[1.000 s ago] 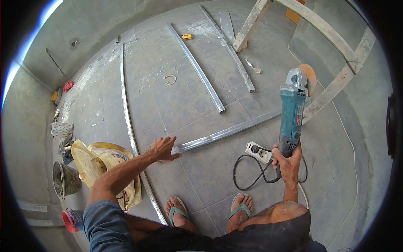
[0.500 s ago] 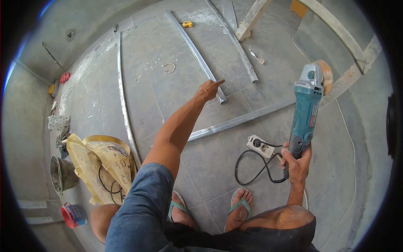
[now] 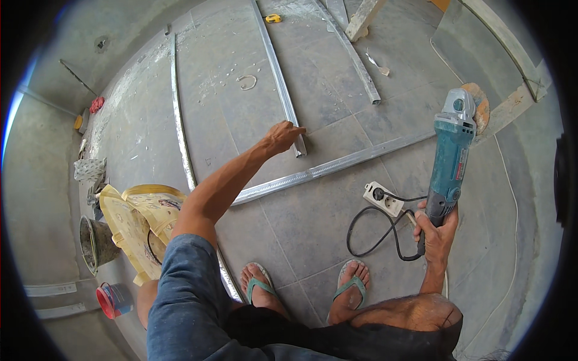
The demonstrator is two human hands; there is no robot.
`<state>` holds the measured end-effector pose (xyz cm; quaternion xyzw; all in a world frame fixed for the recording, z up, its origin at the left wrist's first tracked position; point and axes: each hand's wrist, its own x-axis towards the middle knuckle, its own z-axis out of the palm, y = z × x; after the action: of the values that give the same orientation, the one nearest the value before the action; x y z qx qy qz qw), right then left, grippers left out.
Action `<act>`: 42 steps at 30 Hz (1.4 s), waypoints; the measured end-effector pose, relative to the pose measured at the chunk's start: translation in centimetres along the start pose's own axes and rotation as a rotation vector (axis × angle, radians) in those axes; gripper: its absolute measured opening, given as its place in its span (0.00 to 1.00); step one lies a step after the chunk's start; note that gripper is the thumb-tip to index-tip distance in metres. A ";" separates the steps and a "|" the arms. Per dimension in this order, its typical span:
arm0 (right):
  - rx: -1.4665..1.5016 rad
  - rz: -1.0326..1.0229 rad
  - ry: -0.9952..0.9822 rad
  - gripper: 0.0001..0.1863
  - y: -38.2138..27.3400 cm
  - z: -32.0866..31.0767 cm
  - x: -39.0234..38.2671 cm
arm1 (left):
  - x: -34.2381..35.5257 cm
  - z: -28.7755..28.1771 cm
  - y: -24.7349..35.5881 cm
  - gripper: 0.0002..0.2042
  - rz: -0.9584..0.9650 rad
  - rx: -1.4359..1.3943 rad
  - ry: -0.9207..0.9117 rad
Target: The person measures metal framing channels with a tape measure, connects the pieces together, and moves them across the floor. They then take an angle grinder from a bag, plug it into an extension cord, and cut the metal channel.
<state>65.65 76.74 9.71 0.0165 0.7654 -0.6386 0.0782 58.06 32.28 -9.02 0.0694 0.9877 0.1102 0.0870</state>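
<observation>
My left hand (image 3: pixel 280 138) is closed round a long silver metal channel (image 3: pixel 277 78) close to its near end, with the arm stretched forward. In my right hand (image 3: pixel 438 234) is a teal angle grinder (image 3: pixel 451 150), held by its dark rear body with the head pointing up and away. A worn, orange-brown disc (image 3: pixel 480 108) shows at the grinder's head. From its grip a black cord (image 3: pixel 355 224) loops toward a white power strip (image 3: pixel 385 201) on the floor. Another metal channel (image 3: pixel 331 166) lies crosswise between my feet and the held one.
More metal channels lie at the left (image 3: pixel 178 114) and far right (image 3: pixel 355 57). A yellow tape measure (image 3: pixel 273 18) sits far off. A yellowish bag (image 3: pixel 129 222), a dark bucket (image 3: pixel 101 245) and a small red-and-blue pail (image 3: pixel 113 301) stand left. Wooden framing (image 3: pixel 503 117) is at right.
My left hand and the near end of the held channel have swung left. The grinder stays raised in my right hand, and the whole view has shifted somewhat.
</observation>
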 end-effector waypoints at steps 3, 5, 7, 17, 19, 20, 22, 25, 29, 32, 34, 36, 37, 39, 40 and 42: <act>0.012 -0.004 -0.032 0.25 0.1 0.8 0.1 | -2.9 0.5 -0.4 0.28 0.010 -0.040 0.003; 0.053 -0.009 -0.078 0.25 -0.1 2.4 0.3 | -5.0 1.8 -3.9 0.35 0.125 -0.043 0.101; -0.003 -0.011 -0.073 0.25 0.4 1.7 0.3 | -4.1 1.3 0.1 0.39 0.024 -0.122 0.047; 0.014 0.011 -0.157 0.28 0.5 1.8 -0.2 | -15.1 1.4 3.7 0.25 -0.116 0.025 -0.233; 0.018 0.001 -0.182 0.29 0.6 2.2 -0.2 | -16.0 1.8 2.6 0.23 -0.101 0.010 -0.173; 0.023 -0.002 -0.184 0.29 0.6 2.5 -0.2 | -16.2 2.0 2.0 0.21 -0.082 -0.010 -0.113; 0.021 0.003 -0.179 0.29 0.4 2.2 -0.3 | -15.0 0.3 2.8 0.20 -0.086 -0.024 -0.042; 0.039 0.006 -0.197 0.29 0.2 2.3 -0.5 | -13.2 -1.8 2.5 0.19 -0.103 -0.021 0.070; 0.061 0.000 -0.217 0.25 -0.7 3.6 -1.0 | -12.7 -2.8 0.7 0.19 -0.181 0.000 0.049; 0.079 0.020 -0.254 0.26 -1.6 3.6 -1.0 | -12.8 -3.0 -1.1 0.19 -0.232 -0.004 -0.001; 0.064 0.001 -0.265 0.27 -3.3 4.1 -1.0 | -12.7 -3.6 -1.9 0.20 -0.239 -0.023 -0.029; 0.057 0.001 -0.272 0.31 -5.3 4.3 -0.7 | -13.1 -3.8 -2.2 0.21 -0.253 0.029 -0.063; 0.037 -0.019 -0.302 0.31 -6.4 4.5 -0.6 | -13.1 -4.6 -2.1 0.21 -0.240 0.026 -0.059; 0.004 -0.049 -0.371 0.29 -8.6 5.4 -0.1 | -14.5 -7.1 -2.2 0.23 -0.283 0.185 -0.124; -0.004 -0.053 -0.369 0.29 -9.9 5.6 0.2 | -14.9 -8.6 -1.6 0.23 -0.281 0.179 -0.118; -0.113 -0.168 -0.445 0.27 -12.5 6.0 1.2 | -15.3 -12.1 0.0 0.25 -0.295 -0.029 -0.088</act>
<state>63.45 68.45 20.71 -0.1929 0.7625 -0.5868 0.1924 70.71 27.38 5.02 -0.0730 0.9807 0.1072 0.1466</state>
